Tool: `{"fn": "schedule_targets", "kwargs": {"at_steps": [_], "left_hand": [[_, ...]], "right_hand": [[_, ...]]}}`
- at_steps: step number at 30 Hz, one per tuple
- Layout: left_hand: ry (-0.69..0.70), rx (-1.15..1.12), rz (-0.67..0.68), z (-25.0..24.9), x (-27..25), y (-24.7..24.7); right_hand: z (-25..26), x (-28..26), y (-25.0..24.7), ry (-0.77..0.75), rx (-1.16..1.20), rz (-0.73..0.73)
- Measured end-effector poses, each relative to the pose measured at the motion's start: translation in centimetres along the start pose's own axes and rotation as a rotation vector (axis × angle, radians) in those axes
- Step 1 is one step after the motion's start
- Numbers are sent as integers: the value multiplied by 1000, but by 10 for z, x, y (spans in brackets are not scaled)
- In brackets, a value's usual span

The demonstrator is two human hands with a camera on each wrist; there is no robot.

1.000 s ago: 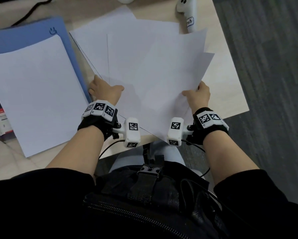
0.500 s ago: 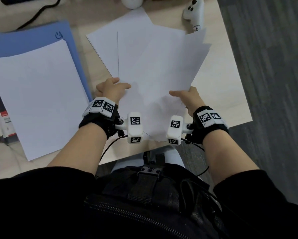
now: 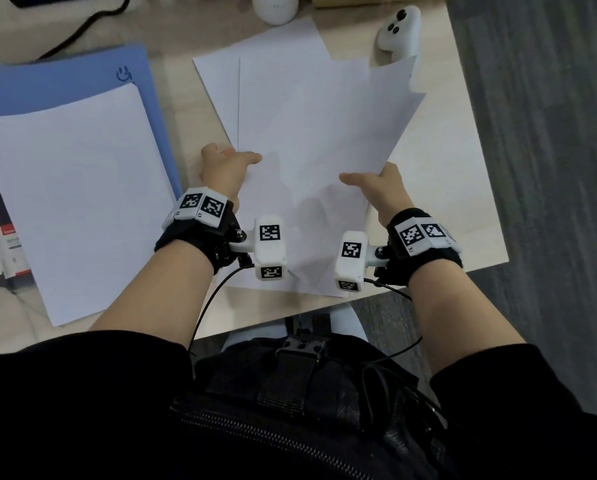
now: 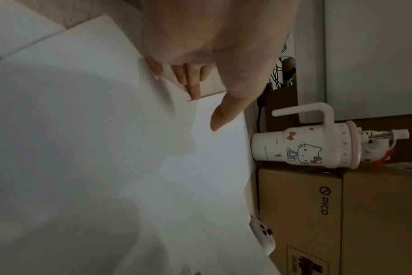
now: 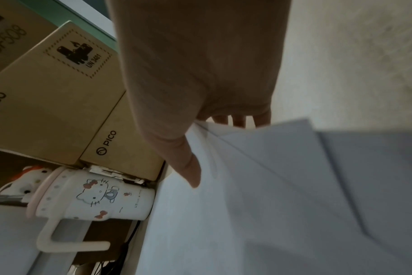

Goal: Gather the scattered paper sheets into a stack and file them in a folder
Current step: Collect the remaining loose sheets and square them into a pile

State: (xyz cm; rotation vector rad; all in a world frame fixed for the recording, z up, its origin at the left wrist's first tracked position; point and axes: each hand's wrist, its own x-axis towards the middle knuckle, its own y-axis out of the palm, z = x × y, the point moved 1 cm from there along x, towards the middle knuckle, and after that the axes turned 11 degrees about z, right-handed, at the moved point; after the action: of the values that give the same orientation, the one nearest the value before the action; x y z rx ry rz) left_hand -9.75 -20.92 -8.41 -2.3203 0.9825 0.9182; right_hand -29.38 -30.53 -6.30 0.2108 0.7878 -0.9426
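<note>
Several white paper sheets (image 3: 311, 133) lie fanned over the middle of the light wooden table (image 3: 446, 202). My left hand (image 3: 228, 166) holds their left edge with its thumb (image 4: 223, 111) on top and the fingers along the edge. My right hand (image 3: 376, 181) pinches the right edge, thumb (image 5: 188, 167) on top and fingers underneath. The sheets' corners are uneven and their near ends bunch between my wrists. A blue folder (image 3: 68, 74) lies open on the left with a white sheet (image 3: 75, 202) on it.
A white controller (image 3: 399, 27) sits at the far right corner, touching the sheets' far corner. A white round object (image 3: 274, 6) and a black cable (image 3: 82, 26) lie at the back. A cartoon-cat cup (image 4: 303, 147) and cardboard boxes (image 4: 341, 214) stand behind. The table ends at the right over grey floor (image 3: 549, 168).
My hands have come closer together, and the fanned sheets have been squeezed into a narrower bunch. The right hand slid inward along the sheets' edge.
</note>
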Motion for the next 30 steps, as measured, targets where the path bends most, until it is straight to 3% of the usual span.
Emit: {"fn": "schedule_targets", "kwargs": {"at_steps": [5, 11, 15, 20, 30], "left_hand": [[-35, 153, 47, -2, 8, 1], [-33, 363, 102, -7, 11, -4], [-16, 321, 119, -5, 6, -1], [-14, 176, 161, -10, -4, 6], [4, 191, 87, -6, 12, -3]], "right_hand": [[-2, 7, 0, -32, -12, -21], [13, 1, -3, 50, 27, 80], [7, 5, 5, 45, 0, 115], [1, 7, 7, 90, -110, 33], [3, 1, 3, 12, 38, 37]]}}
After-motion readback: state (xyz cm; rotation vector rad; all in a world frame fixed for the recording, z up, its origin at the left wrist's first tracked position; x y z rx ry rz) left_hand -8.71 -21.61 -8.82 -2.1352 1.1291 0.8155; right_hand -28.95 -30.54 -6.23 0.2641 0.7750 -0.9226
